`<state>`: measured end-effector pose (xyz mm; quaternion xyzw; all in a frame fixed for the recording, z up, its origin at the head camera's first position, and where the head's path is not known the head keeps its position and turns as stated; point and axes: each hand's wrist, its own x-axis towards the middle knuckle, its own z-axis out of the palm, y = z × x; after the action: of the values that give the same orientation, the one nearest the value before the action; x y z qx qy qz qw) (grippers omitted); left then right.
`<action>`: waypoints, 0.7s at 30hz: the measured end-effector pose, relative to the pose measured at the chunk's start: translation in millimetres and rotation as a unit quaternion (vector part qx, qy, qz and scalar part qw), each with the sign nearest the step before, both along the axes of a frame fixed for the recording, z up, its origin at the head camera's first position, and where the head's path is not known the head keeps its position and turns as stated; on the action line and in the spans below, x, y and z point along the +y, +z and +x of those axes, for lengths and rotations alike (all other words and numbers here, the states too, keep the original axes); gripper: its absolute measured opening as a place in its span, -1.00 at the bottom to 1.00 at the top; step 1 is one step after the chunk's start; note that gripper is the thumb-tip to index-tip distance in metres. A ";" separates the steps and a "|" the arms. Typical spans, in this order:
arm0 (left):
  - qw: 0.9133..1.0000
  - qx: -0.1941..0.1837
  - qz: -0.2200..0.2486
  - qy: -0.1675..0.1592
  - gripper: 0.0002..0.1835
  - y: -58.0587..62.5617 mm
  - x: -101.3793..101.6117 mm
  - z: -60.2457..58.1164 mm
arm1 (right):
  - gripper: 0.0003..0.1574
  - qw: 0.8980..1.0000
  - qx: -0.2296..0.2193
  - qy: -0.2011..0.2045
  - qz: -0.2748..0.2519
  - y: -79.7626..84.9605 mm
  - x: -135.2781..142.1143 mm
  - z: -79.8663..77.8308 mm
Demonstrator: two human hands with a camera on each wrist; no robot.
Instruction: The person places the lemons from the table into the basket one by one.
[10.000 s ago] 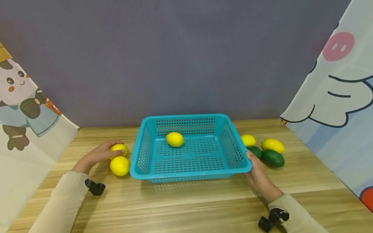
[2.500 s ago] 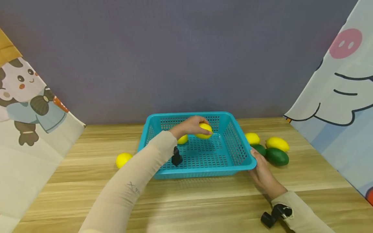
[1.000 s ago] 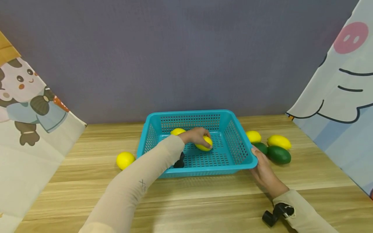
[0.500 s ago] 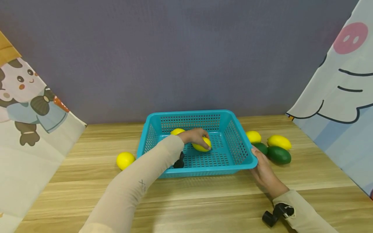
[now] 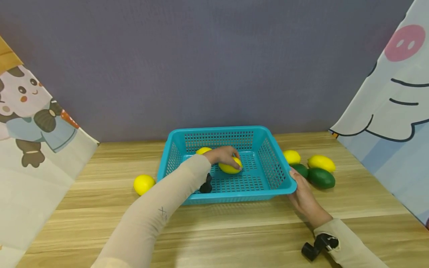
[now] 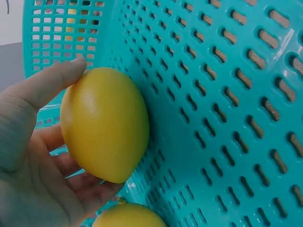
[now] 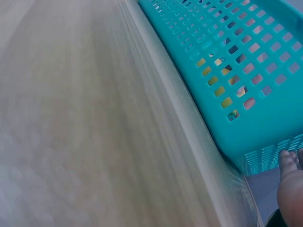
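A turquoise perforated plastic basket (image 5: 214, 195) stands on the table. Inside it my left hand (image 5: 223, 154) holds a yellow lemon (image 5: 230, 167), close over the basket floor. The left wrist view shows the thumb on one side of this lemon (image 6: 106, 123) and the fingers curled round the other. Another lemon (image 5: 203, 150) lies to its left in the basket, partly covered by the hand. My right hand (image 5: 303, 195) grips the basket's right side near the front corner; in the right wrist view its fingers (image 7: 288, 163) lie against the wall.
One lemon (image 5: 144, 184) sits on the wooden table (image 5: 234, 238) left of the basket. Right of it lie two lemons, one by the rim (image 5: 292, 157) and one farther right (image 5: 321, 163), with two dark green avocado-like fruits (image 5: 321, 178). A grey wall (image 5: 214, 67) stands behind.
My left hand has brought a lemon from the table at left into the basket and lowered it. Over the last second it shifted slightly left. The right hand keeps its place on the basket.
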<state>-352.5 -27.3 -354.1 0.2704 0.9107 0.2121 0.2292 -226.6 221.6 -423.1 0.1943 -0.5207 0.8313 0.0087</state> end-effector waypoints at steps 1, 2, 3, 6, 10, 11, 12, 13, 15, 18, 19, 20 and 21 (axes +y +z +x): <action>1.000 0.000 0.002 0.002 -0.45 0.7 -0.2 0.0 | -0.53 1.000 0.001 0.000 -0.001 0.1 -0.2 -0.1; 1.000 -0.001 0.006 0.002 -0.46 1.4 -0.4 -0.1 | -0.53 1.000 0.001 -0.001 -0.002 0.2 -0.4 -0.1; 1.000 -0.001 0.010 0.002 -0.46 1.9 -0.4 -0.5 | -0.53 1.000 0.002 -0.001 -0.002 0.2 -0.5 -0.2; 1.000 -0.001 0.017 -0.001 -0.47 3.1 -0.4 -2.5 | -0.53 1.000 0.003 -0.001 0.001 0.5 -0.5 -0.6; 0.999 -0.003 0.033 -0.003 -0.47 6.8 -0.3 -5.1 | -0.53 1.000 0.004 0.001 0.005 0.6 0.0 -1.2; 0.999 -0.006 0.040 -0.002 -0.47 7.7 -0.4 -5.9 | -0.52 1.000 0.004 0.001 0.004 0.5 0.0 -1.3; 0.999 -0.008 0.048 -0.003 -0.47 9.0 -0.8 -6.6 | -0.53 1.000 0.004 0.002 0.002 0.7 0.0 -1.3; 0.998 -0.012 0.057 -0.001 -0.47 10.4 -1.3 -7.3 | -0.53 1.000 0.004 0.004 0.001 0.6 0.0 -1.3; 0.997 -0.018 0.074 0.003 -0.47 13.6 -2.8 -8.2 | -0.53 1.000 0.002 0.005 -0.002 0.5 -0.2 -1.4; 0.995 -0.022 0.094 0.011 -0.47 17.7 -5.2 -10.2 | -0.54 1.000 0.001 0.003 -0.003 0.5 -0.4 -1.3; 0.995 -0.024 0.099 0.015 -0.48 19.2 -5.8 -10.6 | -0.54 1.000 0.001 0.002 -0.003 0.3 -0.4 -1.3; 0.994 -0.026 0.105 0.018 -0.48 20.3 -6.5 -11.4 | -0.54 1.000 0.000 0.001 -0.004 0.3 -0.5 -1.2; 0.993 -0.027 0.111 0.019 -0.48 21.0 -7.0 -12.6 | -0.54 1.000 0.000 0.001 -0.004 0.4 -0.5 -1.0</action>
<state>-365.0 -34.4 -333.1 0.2708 0.8798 0.3239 0.2185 -227.5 221.1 -422.8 0.1950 -0.5171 0.8334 0.0090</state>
